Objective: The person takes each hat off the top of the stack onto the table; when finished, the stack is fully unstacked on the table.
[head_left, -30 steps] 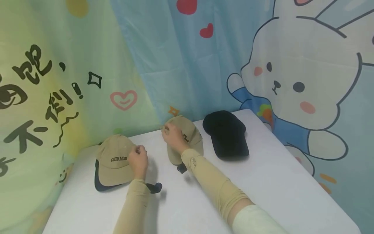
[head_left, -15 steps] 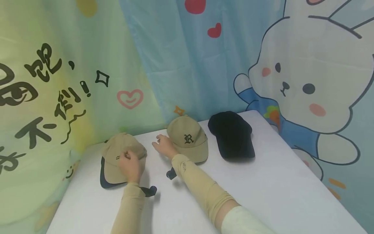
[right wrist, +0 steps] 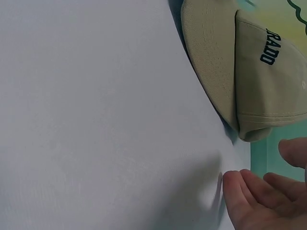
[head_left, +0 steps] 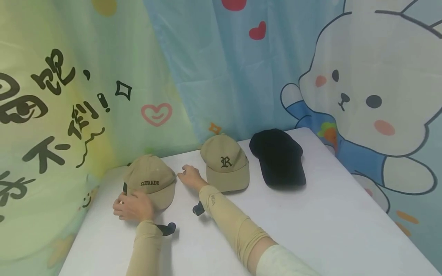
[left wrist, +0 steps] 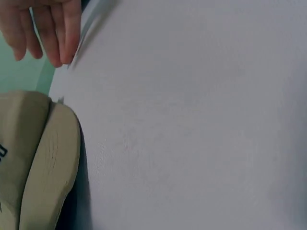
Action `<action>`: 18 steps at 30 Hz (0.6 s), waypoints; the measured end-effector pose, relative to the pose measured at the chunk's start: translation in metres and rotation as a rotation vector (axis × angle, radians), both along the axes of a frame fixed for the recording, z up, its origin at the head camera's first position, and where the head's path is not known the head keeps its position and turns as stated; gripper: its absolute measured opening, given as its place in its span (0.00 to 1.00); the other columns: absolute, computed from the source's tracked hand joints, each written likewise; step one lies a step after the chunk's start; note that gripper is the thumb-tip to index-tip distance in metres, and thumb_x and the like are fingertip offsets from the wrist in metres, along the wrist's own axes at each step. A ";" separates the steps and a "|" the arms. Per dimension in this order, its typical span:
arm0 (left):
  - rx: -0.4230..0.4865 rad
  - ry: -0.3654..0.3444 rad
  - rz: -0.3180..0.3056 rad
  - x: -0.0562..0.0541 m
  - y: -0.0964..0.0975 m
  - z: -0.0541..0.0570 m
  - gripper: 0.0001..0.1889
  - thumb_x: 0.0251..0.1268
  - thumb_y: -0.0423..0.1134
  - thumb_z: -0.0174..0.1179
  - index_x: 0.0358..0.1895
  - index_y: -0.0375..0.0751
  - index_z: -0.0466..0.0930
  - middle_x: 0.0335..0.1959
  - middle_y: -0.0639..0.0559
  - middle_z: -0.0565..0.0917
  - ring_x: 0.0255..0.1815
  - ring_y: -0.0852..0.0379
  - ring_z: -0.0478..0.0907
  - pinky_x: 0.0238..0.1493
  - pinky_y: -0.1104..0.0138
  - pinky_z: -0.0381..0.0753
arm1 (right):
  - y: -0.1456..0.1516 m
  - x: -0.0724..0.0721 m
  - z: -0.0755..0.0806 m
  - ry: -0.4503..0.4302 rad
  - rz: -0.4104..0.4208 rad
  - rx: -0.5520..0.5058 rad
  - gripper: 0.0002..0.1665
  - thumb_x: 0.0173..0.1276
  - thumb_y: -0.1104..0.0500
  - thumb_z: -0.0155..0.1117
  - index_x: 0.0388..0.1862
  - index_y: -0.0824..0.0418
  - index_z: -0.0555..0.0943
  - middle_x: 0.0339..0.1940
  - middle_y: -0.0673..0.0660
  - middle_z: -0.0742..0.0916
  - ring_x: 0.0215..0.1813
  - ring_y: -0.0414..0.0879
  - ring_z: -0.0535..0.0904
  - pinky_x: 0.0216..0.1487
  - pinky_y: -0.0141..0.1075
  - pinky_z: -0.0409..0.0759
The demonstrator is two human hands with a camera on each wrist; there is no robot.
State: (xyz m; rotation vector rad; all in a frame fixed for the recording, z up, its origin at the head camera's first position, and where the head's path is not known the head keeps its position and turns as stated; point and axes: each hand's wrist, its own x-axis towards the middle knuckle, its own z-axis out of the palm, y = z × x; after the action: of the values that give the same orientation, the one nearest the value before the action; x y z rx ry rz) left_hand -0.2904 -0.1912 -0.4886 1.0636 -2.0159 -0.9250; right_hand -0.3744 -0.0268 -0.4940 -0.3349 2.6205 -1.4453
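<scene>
A tan cap with COLORADO lettering (head_left: 150,174) sits on the white table, brim toward the person, with a dark edge under the brim. My left hand (head_left: 132,207) is at the left side of that brim, fingers loosely bent and covering part of it. To the right of this cap hovers my right hand (head_left: 190,177), fingers apart and holding nothing, between it and a tan cap with a black R (head_left: 226,163). In the right wrist view, thumb and fingers (right wrist: 242,191) are spread near the crown. Straight fingers (left wrist: 50,38) also show at top left in the left wrist view.
A black cap (head_left: 276,157) stands at the right end of the row. Behind the white table (head_left: 310,226) hangs a printed curtain (head_left: 221,69), close to the back edge. A dark wrist camera (head_left: 167,229) sticks out beside the left wrist.
My left hand has moved from the COLORADO cap's right side across to its brim's left side. My right hand has left the R cap and shifted left. The COLORADO brim now points more rightward.
</scene>
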 end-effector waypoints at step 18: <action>-0.012 -0.266 -0.116 0.005 -0.012 -0.014 0.30 0.70 0.46 0.44 0.60 0.18 0.66 0.55 0.21 0.67 0.58 0.26 0.61 0.59 0.39 0.56 | -0.012 0.000 -0.004 -0.093 0.169 -0.081 0.35 0.72 0.55 0.57 0.73 0.68 0.64 0.64 0.66 0.79 0.65 0.57 0.75 0.63 0.43 0.72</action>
State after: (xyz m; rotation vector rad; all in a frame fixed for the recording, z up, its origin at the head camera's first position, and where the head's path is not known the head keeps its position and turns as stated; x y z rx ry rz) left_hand -0.2850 -0.2033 -0.5025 1.1223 -2.3188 -0.8651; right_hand -0.3739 -0.0389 -0.4980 -0.4731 2.4021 -1.4758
